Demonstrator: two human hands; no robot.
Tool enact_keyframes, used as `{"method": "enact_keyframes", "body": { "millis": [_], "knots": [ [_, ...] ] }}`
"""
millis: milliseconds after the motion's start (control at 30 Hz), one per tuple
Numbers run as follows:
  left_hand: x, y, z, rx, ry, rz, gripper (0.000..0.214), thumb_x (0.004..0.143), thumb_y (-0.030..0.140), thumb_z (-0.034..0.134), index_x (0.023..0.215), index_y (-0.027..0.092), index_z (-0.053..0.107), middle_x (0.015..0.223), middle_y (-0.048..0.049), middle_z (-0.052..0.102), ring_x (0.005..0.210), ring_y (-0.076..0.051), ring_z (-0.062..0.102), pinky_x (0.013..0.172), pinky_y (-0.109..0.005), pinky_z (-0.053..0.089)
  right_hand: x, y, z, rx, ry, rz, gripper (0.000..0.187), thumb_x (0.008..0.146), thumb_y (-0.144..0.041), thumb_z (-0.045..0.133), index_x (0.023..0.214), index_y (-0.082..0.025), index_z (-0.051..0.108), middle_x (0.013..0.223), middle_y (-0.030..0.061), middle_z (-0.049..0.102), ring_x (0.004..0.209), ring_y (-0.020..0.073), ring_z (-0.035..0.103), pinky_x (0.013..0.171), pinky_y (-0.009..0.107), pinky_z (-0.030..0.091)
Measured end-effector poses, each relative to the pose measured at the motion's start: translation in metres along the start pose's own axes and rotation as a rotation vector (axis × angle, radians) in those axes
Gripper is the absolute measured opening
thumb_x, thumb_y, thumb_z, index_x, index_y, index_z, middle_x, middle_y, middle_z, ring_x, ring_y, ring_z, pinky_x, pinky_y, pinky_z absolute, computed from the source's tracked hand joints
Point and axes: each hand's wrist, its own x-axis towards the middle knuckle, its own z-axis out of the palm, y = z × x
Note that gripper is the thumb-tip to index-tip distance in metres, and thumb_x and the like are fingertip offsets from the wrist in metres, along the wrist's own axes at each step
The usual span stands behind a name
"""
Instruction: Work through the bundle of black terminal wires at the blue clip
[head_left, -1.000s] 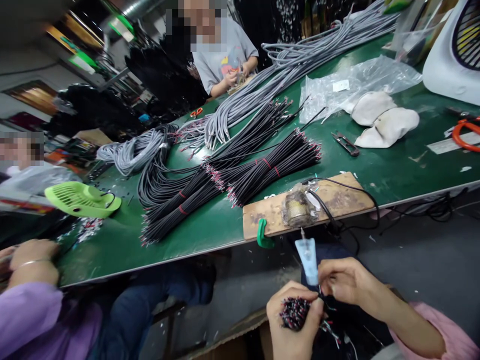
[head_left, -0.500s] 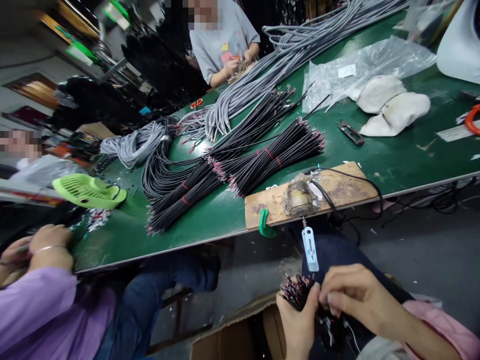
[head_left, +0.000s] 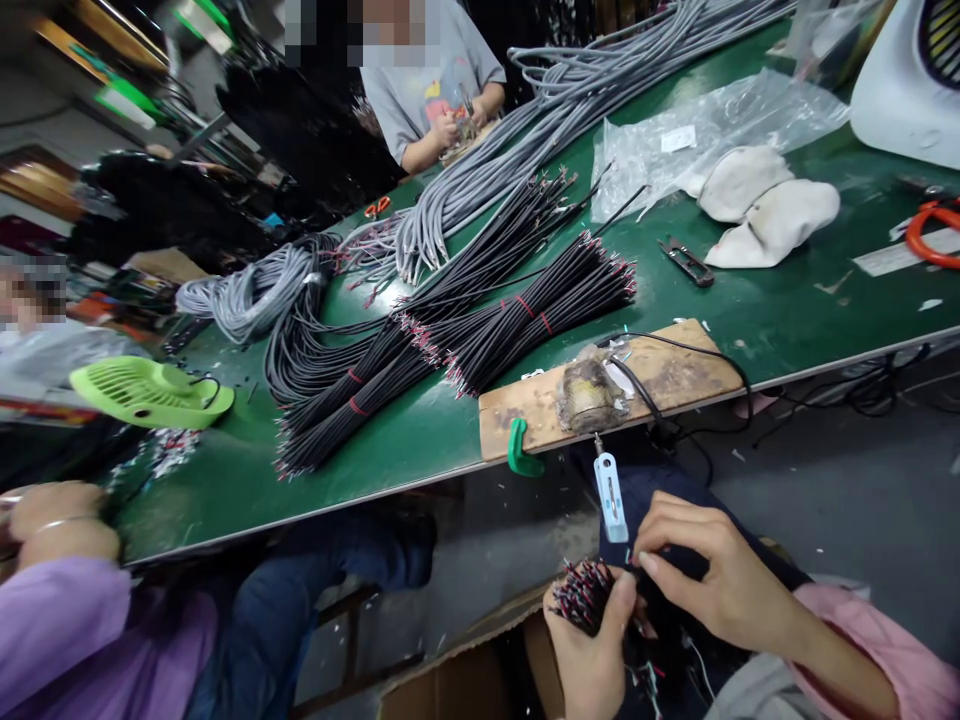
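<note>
My left hand (head_left: pixel 592 650) is closed around a bundle of thin black cables (head_left: pixel 581 597), their red and white wire ends pointing up. Just right of it, my right hand (head_left: pixel 697 565) pinches a wire (head_left: pixel 630 556) between thumb and forefinger; only a tiny tip shows. Above the pinch hangs a light blue clip (head_left: pixel 611 500), fixed to the shaft of a small motor (head_left: pixel 589 395) wrapped in clear film. That motor sits on a wooden board (head_left: pixel 690 375), held to the table edge by a green clamp (head_left: pixel 521 450). Loose wire ends dangle below my hands.
On the green table (head_left: pixel 420 440) lie tied black cable bundles (head_left: pixel 540 310), grey cables (head_left: pixel 480 190), snips (head_left: pixel 686 262), white gloves (head_left: pixel 772 205) and a plastic bag (head_left: pixel 712 130). A cardboard box (head_left: pixel 442 680) stands below. Co-workers sit left, in a purple sleeve (head_left: pixel 64 610), and opposite.
My right hand has risen slightly and its fingers have straightened into a pinch beside the clip's lower end. My left hand still grips the bundle. The view has shifted a little.
</note>
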Motion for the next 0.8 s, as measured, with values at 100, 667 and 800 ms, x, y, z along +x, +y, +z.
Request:
{"method": "enact_keyframes", "body": {
  "millis": [100, 667, 800],
  "knots": [
    [0.002, 0.009, 0.001, -0.059, -0.04, -0.026, 0.036, 0.067, 0.042, 0.082, 0.064, 0.014, 0.061, 0.044, 0.0019, 0.061, 0.034, -0.007, 0.05, 0.038, -0.016, 0.043, 0.0, 0.002, -0.001, 0.021, -0.006, 0.002, 0.015, 0.085, -0.011, 0.059, 0.074, -0.015, 0.067, 0.071, 0.0041, 0.066, 0.069, 0.0165, 0.057, 0.068, 0.03, 0.043],
    [0.005, 0.007, -0.003, 0.182, -0.012, 0.191, 0.02, 0.07, 0.029, 0.079, 0.063, 0.017, 0.064, 0.057, 0.0009, 0.062, 0.049, -0.013, 0.055, 0.053, -0.025, 0.048, 0.003, -0.003, 0.001, 0.002, 0.064, -0.126, 0.014, 0.093, -0.012, 0.055, 0.085, -0.014, 0.067, 0.077, 0.0059, 0.066, 0.074, 0.0168, 0.056, 0.07, 0.03, 0.044],
    [0.006, 0.016, 0.001, 0.259, -0.013, 0.239, 0.016, 0.069, 0.028, 0.078, 0.061, 0.017, 0.07, 0.057, -0.0007, 0.063, 0.054, -0.016, 0.058, 0.057, -0.025, 0.048, 0.002, -0.005, 0.005, -0.051, 0.077, -0.093, 0.015, 0.091, -0.011, 0.052, 0.082, -0.014, 0.062, 0.076, 0.0052, 0.063, 0.073, 0.0171, 0.055, 0.071, 0.032, 0.043]
  ]
}}
